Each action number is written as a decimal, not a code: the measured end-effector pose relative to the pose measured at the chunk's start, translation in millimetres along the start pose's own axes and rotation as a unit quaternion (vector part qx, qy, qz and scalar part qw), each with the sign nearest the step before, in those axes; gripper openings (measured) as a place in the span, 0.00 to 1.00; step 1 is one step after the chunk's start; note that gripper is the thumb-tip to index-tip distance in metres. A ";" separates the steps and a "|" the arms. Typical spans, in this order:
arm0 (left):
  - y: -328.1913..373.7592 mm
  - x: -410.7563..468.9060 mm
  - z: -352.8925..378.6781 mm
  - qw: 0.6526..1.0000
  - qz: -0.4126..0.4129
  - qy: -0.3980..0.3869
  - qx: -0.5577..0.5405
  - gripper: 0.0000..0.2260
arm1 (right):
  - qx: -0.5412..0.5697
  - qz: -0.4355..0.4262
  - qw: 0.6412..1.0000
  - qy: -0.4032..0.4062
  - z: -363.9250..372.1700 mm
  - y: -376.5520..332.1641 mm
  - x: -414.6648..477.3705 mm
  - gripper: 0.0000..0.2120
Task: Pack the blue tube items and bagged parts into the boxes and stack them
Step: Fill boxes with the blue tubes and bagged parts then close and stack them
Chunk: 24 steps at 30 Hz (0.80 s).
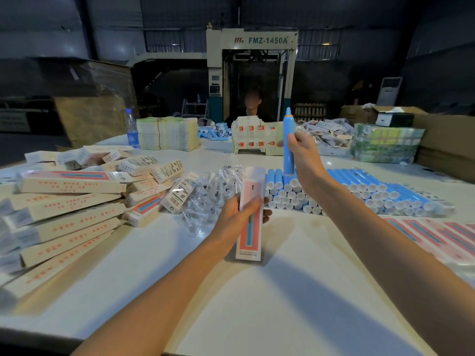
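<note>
Right grip (305,155) is clenched round the blue tube (288,124) at mid-body. The tube is upright, tip up, above the tube pile (359,188). Left grip (231,219) is grasping the box (250,237) round its upper half, on end just over the surface (257,304). The top of the box is blurred, so I can't tell if the flap is open.

Handling, my read:
- Tube: rigid, light, smooth and round, so likely to slip or roll. The mid-body hold is fine; slide it toward the tip for insertion.
- Box: thin card that dents easily. Hold it by the narrow edges so the mouth stays square.
- Bagged parts (210,194): slick film, tiny contents. Pinch the bag, not the part.
</note>
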<state>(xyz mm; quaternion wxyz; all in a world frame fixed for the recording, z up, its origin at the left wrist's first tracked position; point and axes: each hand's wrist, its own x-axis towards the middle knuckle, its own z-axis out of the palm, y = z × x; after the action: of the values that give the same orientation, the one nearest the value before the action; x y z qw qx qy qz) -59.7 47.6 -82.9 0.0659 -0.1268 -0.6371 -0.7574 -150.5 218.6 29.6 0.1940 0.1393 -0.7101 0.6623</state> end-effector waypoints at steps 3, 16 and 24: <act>1.7 -1.4 2.6 1.000 0.001 0.001 0.000 0.16 | 0.056 -0.038 0.997 -0.031 -1.1 -12.5 -11.4 0.12; 6.7 -9.5 6.0 0.999 0.019 -0.013 0.028 0.14 | 0.174 -0.024 0.983 -0.052 0.5 -33.4 -15.9 0.18; 3.6 -8.7 4.6 0.999 0.018 -0.008 0.035 0.15 | -0.049 -0.045 0.990 -0.128 2.1 -21.6 -25.3 0.27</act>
<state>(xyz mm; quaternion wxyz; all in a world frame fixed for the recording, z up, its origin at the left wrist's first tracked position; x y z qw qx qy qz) -49.9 51.0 -81.2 0.0786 -0.1418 -0.6615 -0.7322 -118.5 213.3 37.0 0.1379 0.2453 -0.7537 0.5939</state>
